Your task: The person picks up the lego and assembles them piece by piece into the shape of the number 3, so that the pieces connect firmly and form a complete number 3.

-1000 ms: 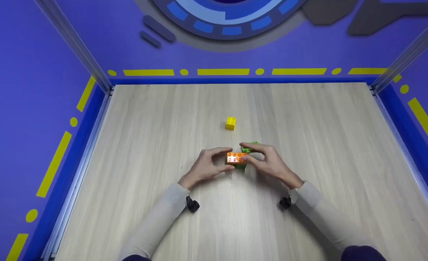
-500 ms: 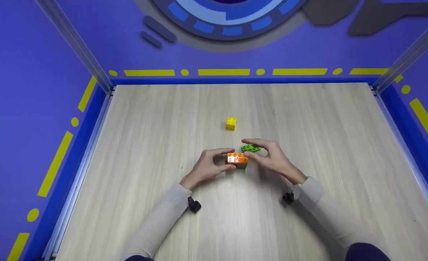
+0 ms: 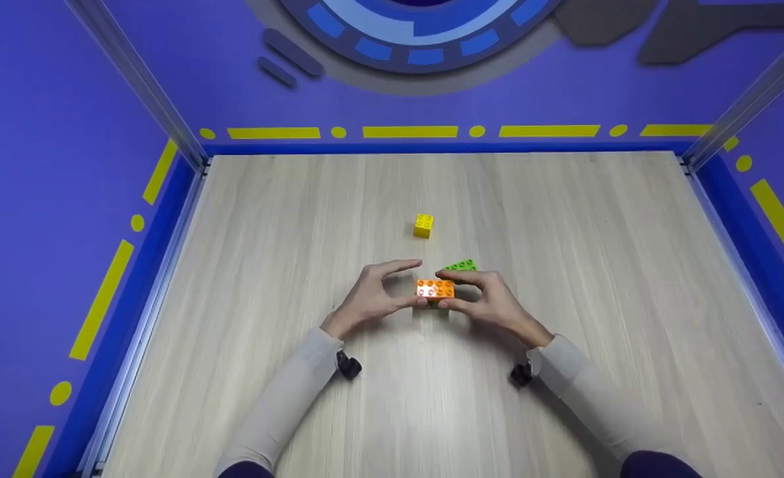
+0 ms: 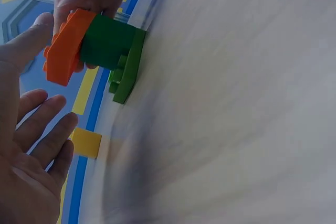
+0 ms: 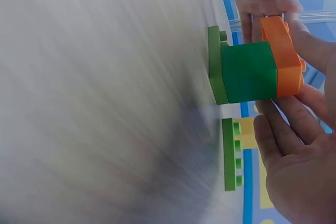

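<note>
From where I sit, the small stack of bricks sits on the tabletop [image 3: 564, 219] directly between the two hands, a little ahead of both wrists. On top is the orange brick [image 3: 435, 289], its long axis running left to right across my view, so each short end faces one hand. Under it the wrist views show a dark green block [image 5: 248, 72], and under that a flat lighter green plate [image 5: 215, 64] resting on the wood.

The right hand [image 3: 491, 302] is the one in contact: thumb on the near side and fingers over the far side of the orange brick's right end, curled round it in a pinch. The right wrist view confirms this, with fingers [image 5: 286, 129] against the stack's side.

The left hand [image 3: 372, 299] is just beside the brick's left end. Its thumb comes close to the near corner (I cannot tell whether it actually touches), while the index finger is lifted and extended above the far edge, apart from it. In the left wrist view the fingers [image 4: 44, 129] lie spread and relaxed, holding nothing.

A second green plate [image 3: 459, 265] lies just beyond the right hand's fingers, and a yellow brick [image 3: 423, 225] stands farther out, well apart from both hands.
</note>
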The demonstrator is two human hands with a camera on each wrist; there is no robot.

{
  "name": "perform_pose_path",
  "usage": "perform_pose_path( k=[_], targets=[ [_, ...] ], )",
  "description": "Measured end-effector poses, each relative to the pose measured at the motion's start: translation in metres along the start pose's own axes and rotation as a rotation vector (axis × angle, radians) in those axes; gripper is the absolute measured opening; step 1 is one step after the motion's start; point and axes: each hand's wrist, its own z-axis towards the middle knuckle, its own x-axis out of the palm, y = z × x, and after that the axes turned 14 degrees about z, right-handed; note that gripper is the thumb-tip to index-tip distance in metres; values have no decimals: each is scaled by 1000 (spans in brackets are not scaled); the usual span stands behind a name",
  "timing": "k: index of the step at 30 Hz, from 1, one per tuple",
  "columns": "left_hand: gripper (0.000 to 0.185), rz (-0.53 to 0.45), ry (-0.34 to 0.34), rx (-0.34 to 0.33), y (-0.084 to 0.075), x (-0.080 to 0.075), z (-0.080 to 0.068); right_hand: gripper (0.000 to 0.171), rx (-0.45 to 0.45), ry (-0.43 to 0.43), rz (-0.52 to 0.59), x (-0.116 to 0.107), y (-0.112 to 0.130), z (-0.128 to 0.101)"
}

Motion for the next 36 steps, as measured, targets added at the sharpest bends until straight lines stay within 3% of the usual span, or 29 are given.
perform_pose_path(
  k=[10, 19, 36],
  targets=[
    [59, 57, -46, 13, 3, -20, 15, 44, 111, -31, 117, 6, -1, -1],
    [64, 86, -78, 2, 9, -29, 36, 42, 169, -55, 150, 7, 0, -3],
    [70, 35, -79, -156, 33, -15, 79, 41, 208, -72, 235, 9, -1, -1]
  ],
)
